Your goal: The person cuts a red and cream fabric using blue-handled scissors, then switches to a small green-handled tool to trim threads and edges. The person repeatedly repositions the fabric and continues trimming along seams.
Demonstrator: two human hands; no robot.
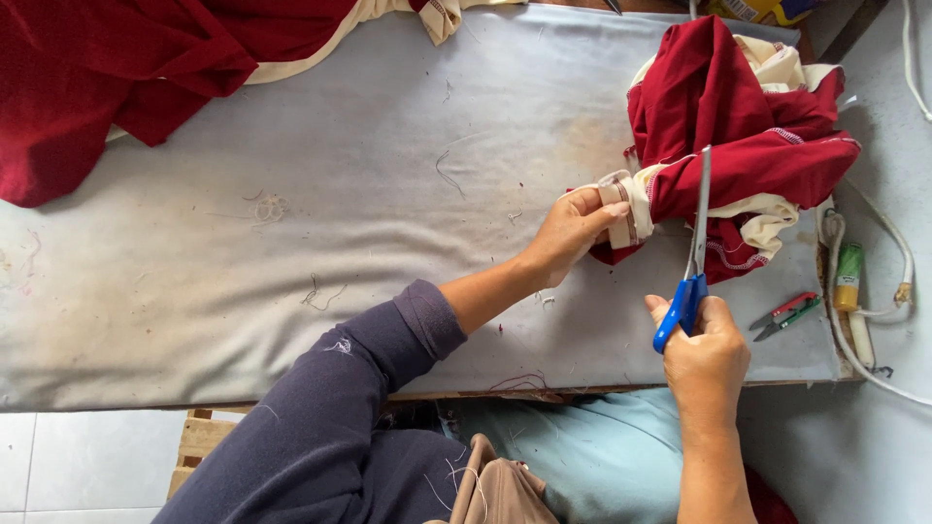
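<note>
At right of frame, our left hand (573,228) pinches the red-and-cream garment's (743,136) trim; our right hand (704,354) grips blue-handled scissors (691,262), blades seemingly closed, over the desk (291,194).

Single head view, steeply down, close over padded table (291,243).

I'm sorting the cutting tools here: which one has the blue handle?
The long scissors in the right hand have the blue handle; the small snips lying on the table have red and green handles.

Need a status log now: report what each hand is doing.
Left hand: closed, pinching the cream edge of the red garment.
Right hand: closed on the blue-handled scissors.
</note>
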